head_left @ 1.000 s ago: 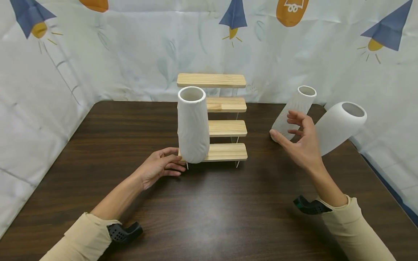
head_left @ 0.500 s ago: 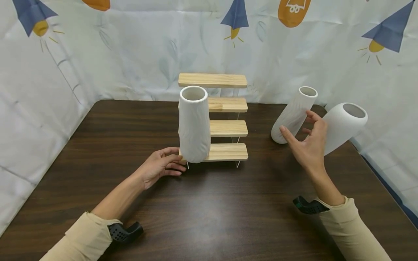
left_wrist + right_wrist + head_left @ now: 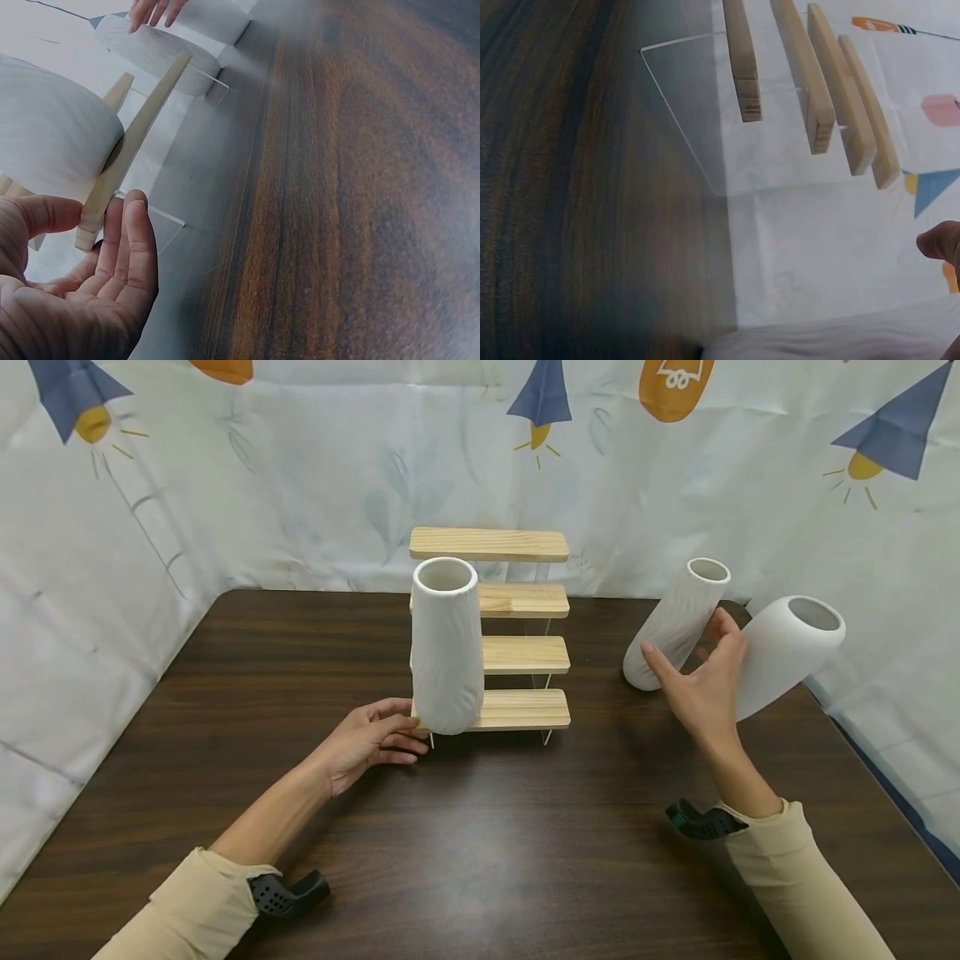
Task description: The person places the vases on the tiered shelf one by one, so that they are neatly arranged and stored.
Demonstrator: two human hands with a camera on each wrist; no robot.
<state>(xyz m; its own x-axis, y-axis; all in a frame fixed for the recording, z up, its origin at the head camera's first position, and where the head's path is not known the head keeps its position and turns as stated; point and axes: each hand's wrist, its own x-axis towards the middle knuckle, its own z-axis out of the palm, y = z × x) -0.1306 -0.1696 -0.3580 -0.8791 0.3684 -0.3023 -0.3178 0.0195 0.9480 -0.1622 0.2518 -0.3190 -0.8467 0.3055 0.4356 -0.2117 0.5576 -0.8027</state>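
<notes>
A tall white ridged vase (image 3: 447, 652) stands upright on the lowest board (image 3: 525, 710) of a tiered wooden display stand. My left hand (image 3: 375, 735) pinches that board's left end, thumb above and fingers below; the left wrist view shows the grip on the board (image 3: 139, 142). To the right, a slimmer ridged white vase (image 3: 675, 622) leans on the table. My right hand (image 3: 708, 685) is spread at its right side, its thumb overlapping the vase in the head view. In the right wrist view the thumb (image 3: 939, 241) shows apart from the white vase surface (image 3: 840, 334).
Beside my right hand leans a smooth, wider white vase (image 3: 787, 647) with an oval mouth, near the table's right edge. The stand's upper boards (image 3: 487, 543) rise toward the printed curtain (image 3: 300, 468). Clear supports (image 3: 676, 112) carry the boards over the dark wooden table (image 3: 480, 852).
My right hand has shifted right, off the front of the slim vase to its right side, then slightly back left. My left hand and the vases stay put.
</notes>
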